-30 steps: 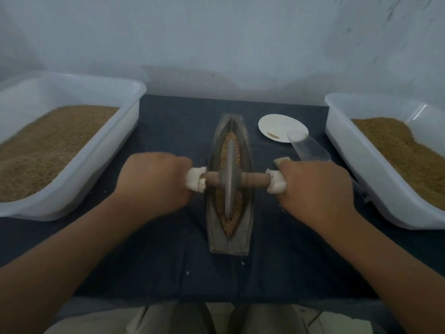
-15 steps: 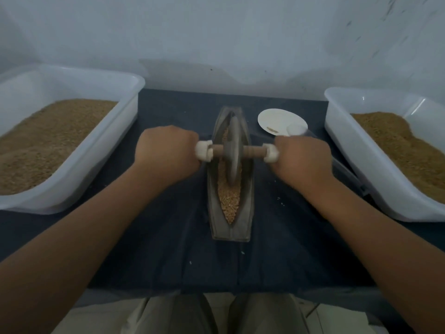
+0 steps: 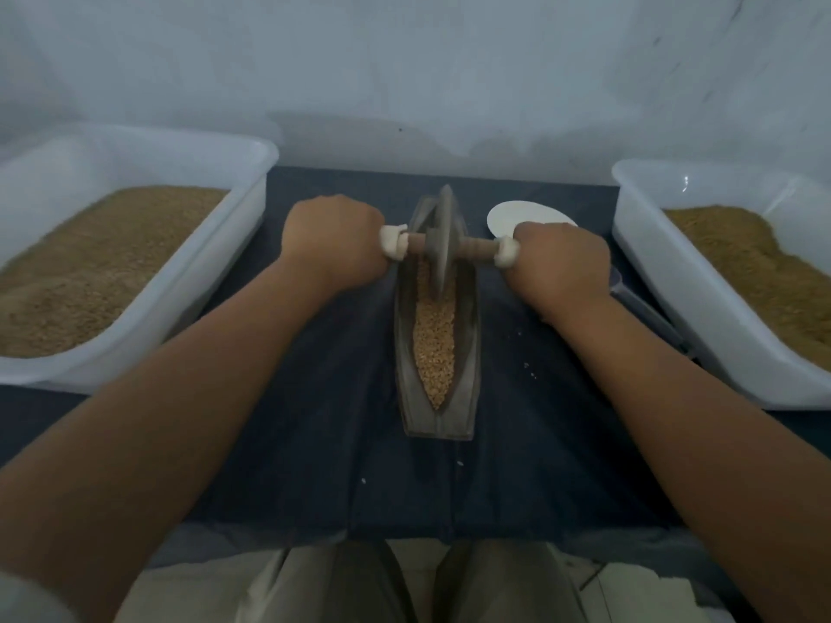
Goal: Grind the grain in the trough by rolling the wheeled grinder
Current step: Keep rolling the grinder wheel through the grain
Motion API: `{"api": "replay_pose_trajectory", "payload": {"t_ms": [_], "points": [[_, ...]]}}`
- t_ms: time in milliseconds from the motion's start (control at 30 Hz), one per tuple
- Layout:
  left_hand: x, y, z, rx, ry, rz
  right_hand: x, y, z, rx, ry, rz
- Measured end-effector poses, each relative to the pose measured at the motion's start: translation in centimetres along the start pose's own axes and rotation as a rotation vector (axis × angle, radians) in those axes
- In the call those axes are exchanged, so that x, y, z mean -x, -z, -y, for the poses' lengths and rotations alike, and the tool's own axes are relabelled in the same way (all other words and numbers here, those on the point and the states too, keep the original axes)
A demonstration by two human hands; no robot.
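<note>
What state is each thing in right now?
Trough: flat on cloth, partly filled.
Grain: in trough, near part uncovered.
Grinder: upright, at trough's far end.
Left hand: grips grinder's left handle.
Right hand: grips its right handle.
Left bin: well filled.
Right bin: partly filled.
Plate: partly hidden behind right hand.

From my screen the trough (image 3: 467, 357) reads as dull grey metal, matt and a bit worn, though in this dim view it could be stone. The wheel (image 3: 443, 245) has the same flat grey finish. Its axle (image 3: 479, 250) is turned wood, brown and smooth, with a white cloth-like wrapping (image 3: 392, 242) at each end. The grain (image 3: 434, 348) looks dry and coarse. Underneath I see a dark blue cloth (image 3: 323, 442), matt and creased. The left tub (image 3: 256, 173) and right tub (image 3: 643, 245) are white plastic, smooth with a faint sheen; the plate (image 3: 508, 215) is plain matt white.
</note>
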State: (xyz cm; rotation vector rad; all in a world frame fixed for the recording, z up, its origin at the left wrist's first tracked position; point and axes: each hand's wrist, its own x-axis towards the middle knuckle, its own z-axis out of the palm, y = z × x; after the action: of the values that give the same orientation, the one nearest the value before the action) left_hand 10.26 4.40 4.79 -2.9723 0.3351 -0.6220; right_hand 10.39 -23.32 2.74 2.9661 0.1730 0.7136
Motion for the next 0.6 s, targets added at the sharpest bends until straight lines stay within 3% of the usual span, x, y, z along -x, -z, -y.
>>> {"api": "replay_pose_trajectory", "payload": {"t_ms": [167, 267, 600], "points": [[7.3, 0.1, 0.3, -0.018, -0.075, -0.089, 6.3, 2.8, -0.6, 0.048, 0.148, -0.174], [10.0, 0.6, 0.5, -0.022, -0.124, -0.133, 9.1, 3.3, -1.2, 0.067, 0.168, -0.12], [0.8, -1.3, 0.0, 0.021, 0.066, -0.029, -0.5, 1.1, 0.5, 0.041, 0.076, -0.151]]}}
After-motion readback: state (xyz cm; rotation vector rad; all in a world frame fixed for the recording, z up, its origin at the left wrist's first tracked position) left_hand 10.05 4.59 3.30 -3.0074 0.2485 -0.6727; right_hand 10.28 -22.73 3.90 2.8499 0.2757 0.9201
